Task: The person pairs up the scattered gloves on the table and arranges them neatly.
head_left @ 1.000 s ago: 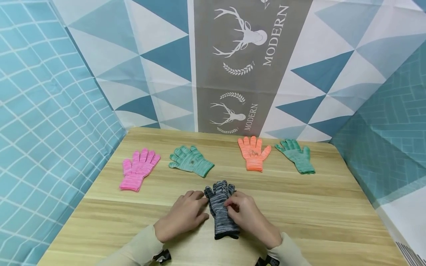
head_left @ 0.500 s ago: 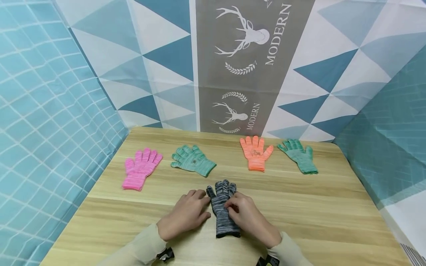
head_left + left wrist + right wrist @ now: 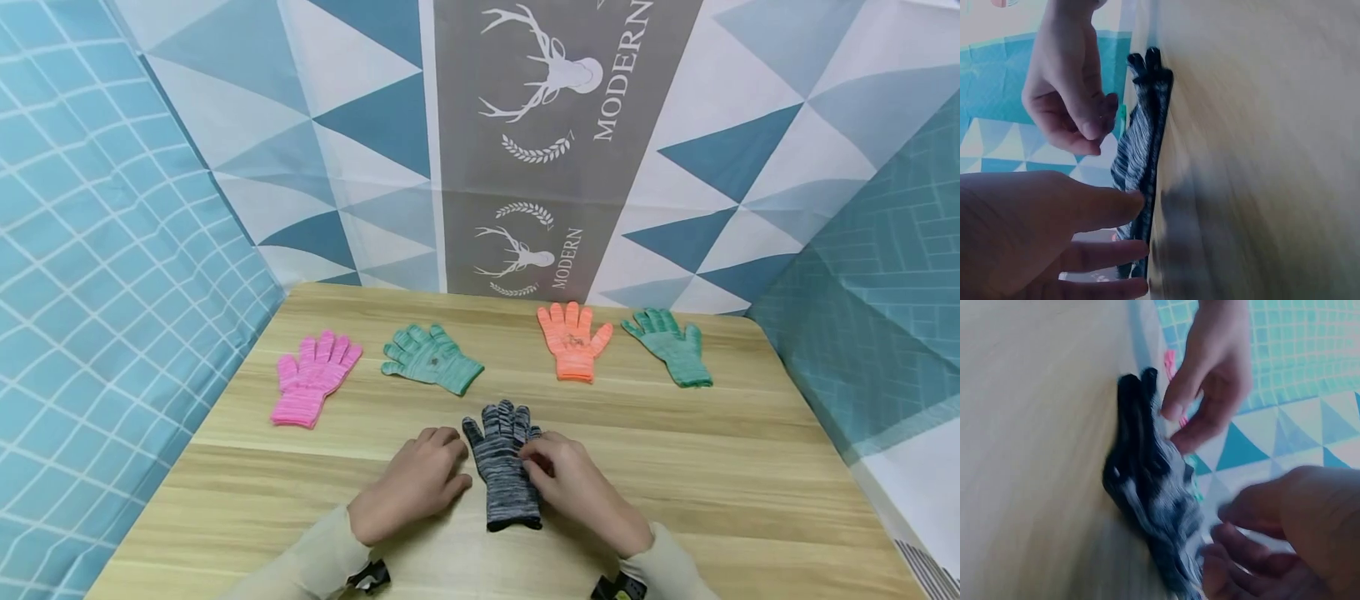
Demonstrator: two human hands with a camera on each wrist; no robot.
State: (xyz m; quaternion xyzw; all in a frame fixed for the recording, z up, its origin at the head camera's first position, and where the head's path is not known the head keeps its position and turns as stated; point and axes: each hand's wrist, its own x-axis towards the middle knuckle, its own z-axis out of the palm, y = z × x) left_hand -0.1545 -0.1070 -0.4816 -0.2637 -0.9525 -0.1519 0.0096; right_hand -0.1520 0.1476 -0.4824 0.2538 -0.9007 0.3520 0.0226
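A black-and-grey knit glove lies on the wooden table between both hands, fingers pointing away and cuff nearest me. My left hand rests on the table just left of it, fingers loosely bent and holding nothing; in the left wrist view its fingertips are close to the glove's edge. At the glove's right edge is my right hand, fingers loosely curled. From the left wrist view, the right hand looks raised a little off the glove, with nothing visible between thumb and fingers. In the right wrist view the glove looks bunched and blurred.
Farther back lie a pink glove, a green glove, an orange glove and another green glove. Patterned cloth hangs behind the table, with blue checked cloth on the left.
The right hand has shifted slightly right, from over the striped glove to its right edge. The left hand has barely moved; a small gap now shows beside the glove. The head view has shifted slightly.
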